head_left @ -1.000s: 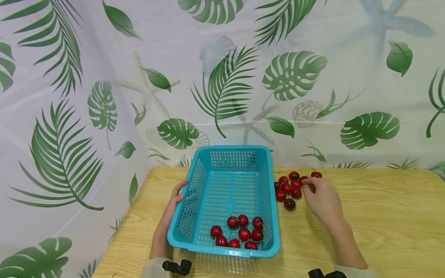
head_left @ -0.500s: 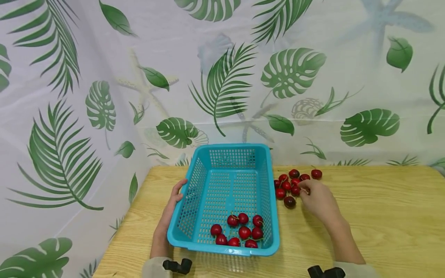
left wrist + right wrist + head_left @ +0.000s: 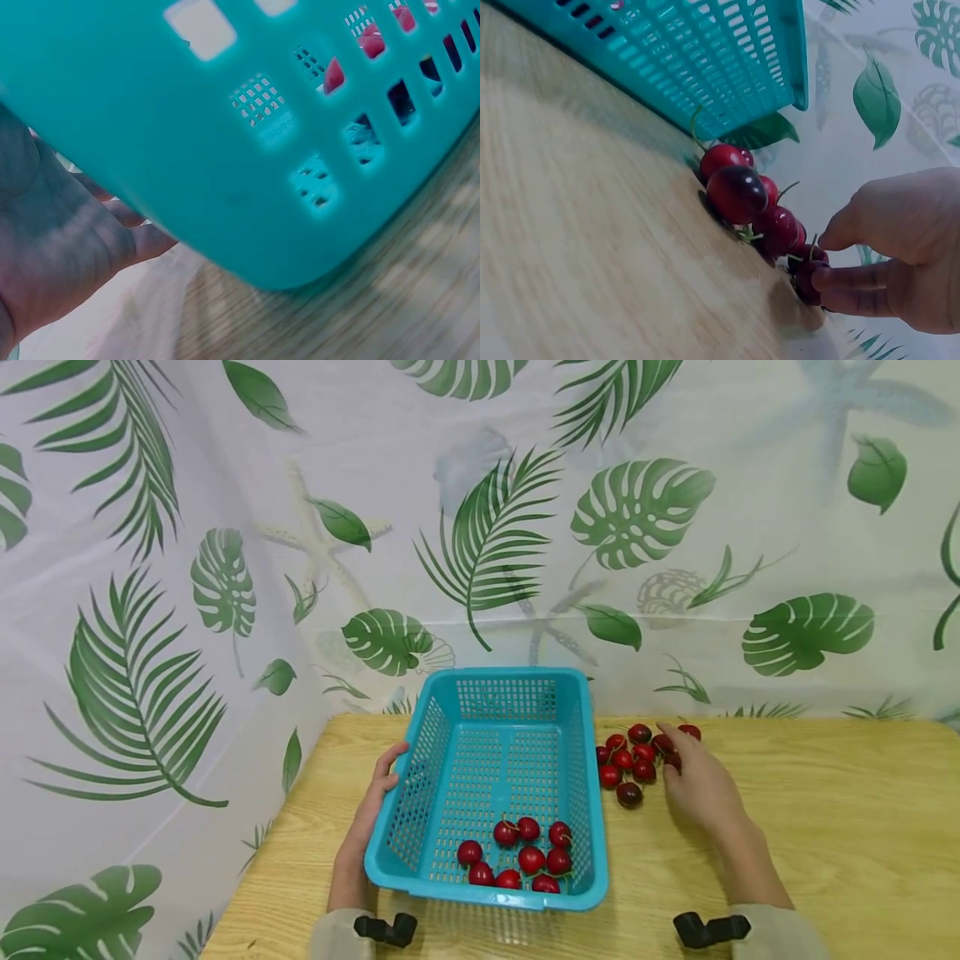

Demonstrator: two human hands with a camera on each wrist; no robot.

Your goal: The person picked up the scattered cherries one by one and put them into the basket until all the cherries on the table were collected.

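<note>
A blue-green plastic basket (image 3: pixel 502 897) stands on the table with several red cherries (image 3: pixel 532 860) at its near end. My left hand (image 3: pixel 367 817) rests along the basket's left side, fingertips at the rim; in the left wrist view its palm (image 3: pixel 56 229) faces the basket wall and the fingertips are partly hidden. A heap of cherries (image 3: pixel 628 794) lies right of the basket. My right hand (image 3: pixel 705 785) is at the heap's right side, thumb and fingers spread around a dark cherry (image 3: pixel 808 285). In the right wrist view, its fingertips touch that cherry and the thumb is by a stem.
A light wooden table (image 3: pixel 840 827) carries everything. A white cloth with green leaf prints (image 3: pixel 480 543) hangs along the table's back edge and left side. One cherry (image 3: pixel 691 731) lies apart behind the right hand, near the back edge. Black wrist mounts (image 3: pixel 711 930) sit on both sleeves.
My right hand's thumb and fingers have parted from a pinch and shifted slightly right at the heap. My left hand and the basket stay put; the head view has shifted slightly.
</note>
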